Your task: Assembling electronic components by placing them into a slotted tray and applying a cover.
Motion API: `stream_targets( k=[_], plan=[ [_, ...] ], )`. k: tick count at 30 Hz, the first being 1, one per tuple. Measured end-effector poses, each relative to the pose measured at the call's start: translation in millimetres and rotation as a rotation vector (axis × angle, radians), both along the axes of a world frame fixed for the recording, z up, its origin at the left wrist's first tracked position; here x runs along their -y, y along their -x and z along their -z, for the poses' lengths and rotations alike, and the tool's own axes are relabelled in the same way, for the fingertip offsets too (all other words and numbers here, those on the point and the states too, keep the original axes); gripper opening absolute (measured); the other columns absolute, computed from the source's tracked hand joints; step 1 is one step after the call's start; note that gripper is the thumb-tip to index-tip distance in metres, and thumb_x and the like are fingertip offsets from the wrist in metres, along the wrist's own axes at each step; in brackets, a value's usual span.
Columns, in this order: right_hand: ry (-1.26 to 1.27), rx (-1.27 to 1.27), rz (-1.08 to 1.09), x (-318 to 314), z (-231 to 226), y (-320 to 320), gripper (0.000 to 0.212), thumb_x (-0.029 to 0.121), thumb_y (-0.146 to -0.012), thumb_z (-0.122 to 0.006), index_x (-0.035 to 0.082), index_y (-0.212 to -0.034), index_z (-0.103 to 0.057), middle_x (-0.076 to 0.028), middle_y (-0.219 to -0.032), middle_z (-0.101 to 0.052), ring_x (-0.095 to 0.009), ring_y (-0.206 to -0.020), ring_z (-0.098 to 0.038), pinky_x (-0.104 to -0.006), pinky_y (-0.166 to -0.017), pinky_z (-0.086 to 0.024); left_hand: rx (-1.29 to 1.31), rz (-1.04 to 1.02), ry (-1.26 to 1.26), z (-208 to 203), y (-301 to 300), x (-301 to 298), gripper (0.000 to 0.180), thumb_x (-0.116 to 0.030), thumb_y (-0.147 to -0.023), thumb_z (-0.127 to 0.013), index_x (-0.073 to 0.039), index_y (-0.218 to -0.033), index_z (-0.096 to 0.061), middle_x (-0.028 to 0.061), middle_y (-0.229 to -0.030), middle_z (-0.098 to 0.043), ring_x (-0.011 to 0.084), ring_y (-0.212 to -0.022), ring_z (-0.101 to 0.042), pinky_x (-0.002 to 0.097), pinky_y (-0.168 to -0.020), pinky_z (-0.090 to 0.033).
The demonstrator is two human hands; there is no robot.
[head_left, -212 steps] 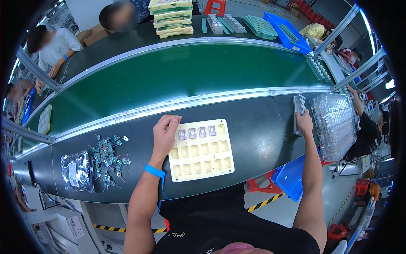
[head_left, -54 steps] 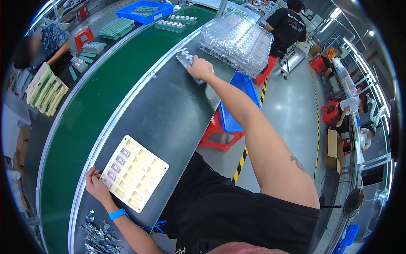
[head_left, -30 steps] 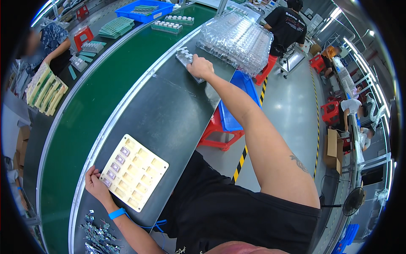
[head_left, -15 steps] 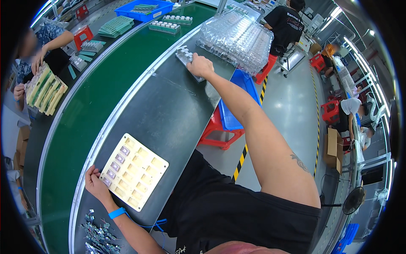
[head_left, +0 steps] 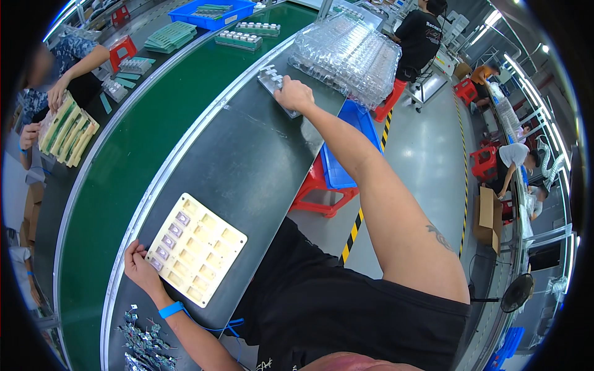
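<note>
A cream fixture tray (head_left: 207,260) with rows of rectangular pockets lies on the dark bench in front of me. Several small purple-grey square parts (head_left: 168,242) fill the pockets along its left side. My left hand (head_left: 142,267), a blue band on its wrist, has its fingers curled at the tray's left edge. Stretched far forward, my right hand (head_left: 294,95) is closed over a clear plastic tray (head_left: 268,80) holding small white parts. Its fingertips are hidden, so what they pinch cannot be seen.
Wired small boards (head_left: 145,340) lie heaped at the lower left. Clear blister trays (head_left: 346,59) are stacked beyond my right hand. A green conveyor (head_left: 130,154) runs along the left; across it a co-worker's hands hold cream fixtures (head_left: 68,133). A blue bin (head_left: 346,154) sits on a red stool (head_left: 322,196).
My right hand stays at the clear tray with barely any shift. The white-part racks on the conveyor have slid slightly to the left. The cream tray and my left hand have hardly moved.
</note>
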State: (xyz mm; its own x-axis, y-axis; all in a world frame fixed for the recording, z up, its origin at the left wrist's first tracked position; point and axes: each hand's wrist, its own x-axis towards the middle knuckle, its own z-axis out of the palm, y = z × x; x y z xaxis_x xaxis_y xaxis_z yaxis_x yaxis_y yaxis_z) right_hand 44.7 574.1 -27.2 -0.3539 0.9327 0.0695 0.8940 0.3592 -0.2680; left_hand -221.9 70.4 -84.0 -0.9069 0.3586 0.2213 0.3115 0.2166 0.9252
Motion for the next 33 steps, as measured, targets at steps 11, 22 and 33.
stream_targets(
  k=[11, 22, 33],
  plan=[
    [0.009, 0.008, 0.01, 0.2, -2.1, -1.0, 0.049, 0.04, -0.089, -0.053, 0.003, -0.12, -0.055, -0.024, -0.111, -0.068, -0.04, -0.105, -0.066, -0.0491, -0.091, -0.051, -0.002, 0.001, 0.002, 1.0, 0.5, -0.9, 0.031, 0.001, -0.092, -0.042, 0.002, -0.107, -0.07, 0.0092, -0.089, -0.066, 0.0108, -0.072, -0.056, 0.0257, -0.069, -0.049],
    [0.004, 0.001, 0.005, 0.2, -0.3, 0.0, 0.048, 0.039, -0.088, -0.054, 0.003, -0.119, -0.056, -0.024, -0.111, -0.068, -0.04, -0.104, -0.066, -0.0489, -0.091, -0.051, 0.005, 0.003, -0.008, 0.4, -0.4, 0.1, 0.031, 0.001, -0.093, -0.042, 0.003, -0.108, -0.069, 0.0092, -0.089, -0.066, 0.0108, -0.073, -0.056, 0.0254, -0.07, -0.049],
    [-0.005, -0.006, 0.006, -0.5, 0.8, 2.0, 0.048, 0.039, -0.088, -0.054, 0.003, -0.118, -0.056, -0.025, -0.11, -0.068, -0.04, -0.104, -0.066, -0.0493, -0.091, -0.051, -0.006, 0.003, 0.0, 2.0, 3.1, 0.9, 0.031, 0.001, -0.092, -0.043, 0.002, -0.108, -0.07, 0.0094, -0.089, -0.067, 0.0106, -0.072, -0.057, 0.0253, -0.07, -0.049]
  ],
)
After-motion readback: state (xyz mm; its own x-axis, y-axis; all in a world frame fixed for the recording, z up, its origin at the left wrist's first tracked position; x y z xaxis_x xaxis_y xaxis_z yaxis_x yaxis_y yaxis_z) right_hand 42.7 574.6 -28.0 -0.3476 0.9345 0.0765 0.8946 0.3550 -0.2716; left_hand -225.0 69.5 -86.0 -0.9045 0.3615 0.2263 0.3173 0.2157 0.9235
